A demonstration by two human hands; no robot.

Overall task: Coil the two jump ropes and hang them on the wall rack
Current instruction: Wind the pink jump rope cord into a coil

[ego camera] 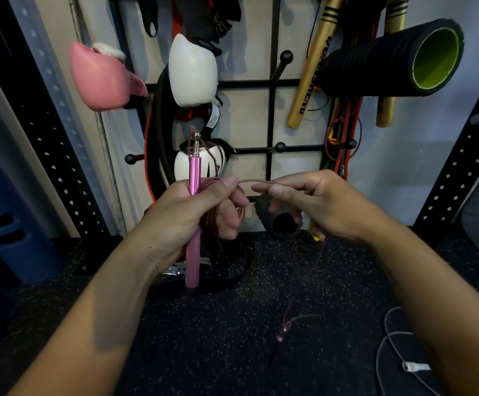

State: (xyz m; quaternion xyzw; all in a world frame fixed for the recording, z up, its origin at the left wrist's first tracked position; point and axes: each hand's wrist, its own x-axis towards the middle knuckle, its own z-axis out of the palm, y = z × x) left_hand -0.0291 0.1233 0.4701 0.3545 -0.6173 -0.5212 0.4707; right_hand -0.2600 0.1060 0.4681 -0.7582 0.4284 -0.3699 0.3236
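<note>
The left hand [204, 207] grips the pink jump rope handle [194, 212] plus gathered loops; the right hand [315, 204] pinches the cord [254, 182], feeding slack. Keep loops even and taut (the tail [292, 321] dangles toward the floor). A second, grey rope [389, 347] lies on the floor.

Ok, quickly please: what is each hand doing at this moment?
Left hand: closed on the pink handle and coiled rope loops.
Right hand: pinching the loose rope, feeding it toward the coil.
</note>
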